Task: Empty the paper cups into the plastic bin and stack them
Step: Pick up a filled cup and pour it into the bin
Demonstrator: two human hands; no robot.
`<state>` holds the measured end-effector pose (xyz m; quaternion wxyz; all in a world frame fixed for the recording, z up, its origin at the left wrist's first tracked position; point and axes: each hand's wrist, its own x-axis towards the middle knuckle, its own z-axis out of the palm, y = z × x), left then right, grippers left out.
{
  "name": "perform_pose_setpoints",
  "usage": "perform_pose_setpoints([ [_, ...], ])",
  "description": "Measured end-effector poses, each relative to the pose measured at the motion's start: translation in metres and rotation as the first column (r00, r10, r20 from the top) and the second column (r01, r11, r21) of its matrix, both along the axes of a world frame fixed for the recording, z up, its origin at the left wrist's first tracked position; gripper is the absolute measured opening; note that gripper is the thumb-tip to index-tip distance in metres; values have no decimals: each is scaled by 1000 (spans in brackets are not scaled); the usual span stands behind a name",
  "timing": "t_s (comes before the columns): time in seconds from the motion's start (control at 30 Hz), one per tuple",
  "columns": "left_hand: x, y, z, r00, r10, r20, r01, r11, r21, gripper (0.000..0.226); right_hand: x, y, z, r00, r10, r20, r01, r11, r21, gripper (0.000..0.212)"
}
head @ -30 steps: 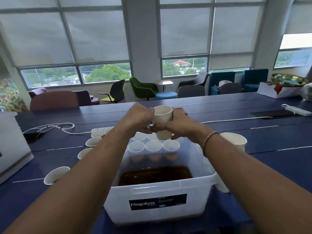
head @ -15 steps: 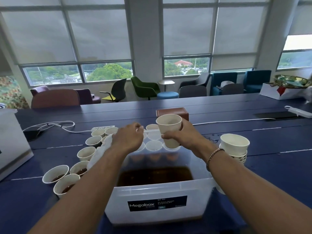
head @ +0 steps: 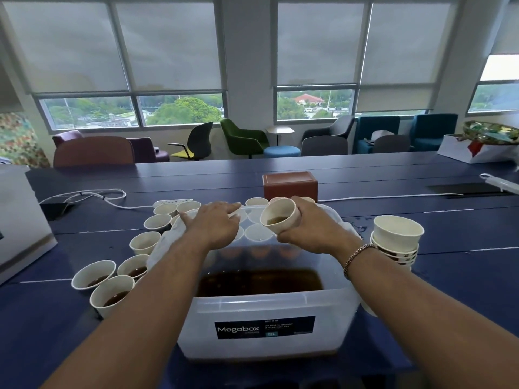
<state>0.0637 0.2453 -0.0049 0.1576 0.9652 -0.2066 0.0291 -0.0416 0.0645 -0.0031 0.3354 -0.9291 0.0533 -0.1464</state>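
Note:
A clear plastic bin (head: 261, 313) labelled Megabox stands in front of me with dark brown liquid in its bottom. My right hand (head: 314, 228) grips a white paper cup (head: 280, 217), tilted toward me over the bin's far end, a little brown liquid inside. My left hand (head: 213, 223) reaches, fingers extended and palm down, over the cups behind the bin's far rim. Several paper cups with liquid (head: 112, 293) stand left of the bin. A stack of empty cups (head: 396, 240) stands to the right.
A brown box (head: 290, 183) sits behind the bin on the dark blue table (head: 463, 270). A white power strip and cable (head: 171, 202) lie at the back left, a white appliance (head: 19, 220) at the far left. Chairs line the windows.
My hands have come apart. The right hand lowered the cup and tipped it toward the bin. The left hand let go and reached forward over the cups behind the bin.

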Motion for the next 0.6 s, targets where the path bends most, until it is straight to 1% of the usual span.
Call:
perform_pose_setpoints([
  [0.13,-3,0,0,1000,-3,4,3,1000,10,43,-8,2,5,999,-13,-43,4,979,-202,45],
  [0.2,-3,0,0,1000,-1,7,1,1000,15,44,-11,3,6,998,-4,-61,-13,964,-265,42],
  [0.33,-2,0,-1,1000,0,8,0,1000,23,45,-7,3,1,995,13,-100,-41,959,-280,40],
  [0.43,-3,-1,-1,1000,-3,9,3,1000,26,46,-4,3,-4,991,48,-123,-79,961,-266,45],
  [0.6,-3,1,-1,1000,-12,12,12,999,43,48,-4,4,-5,986,30,-165,-85,938,-336,47],
])
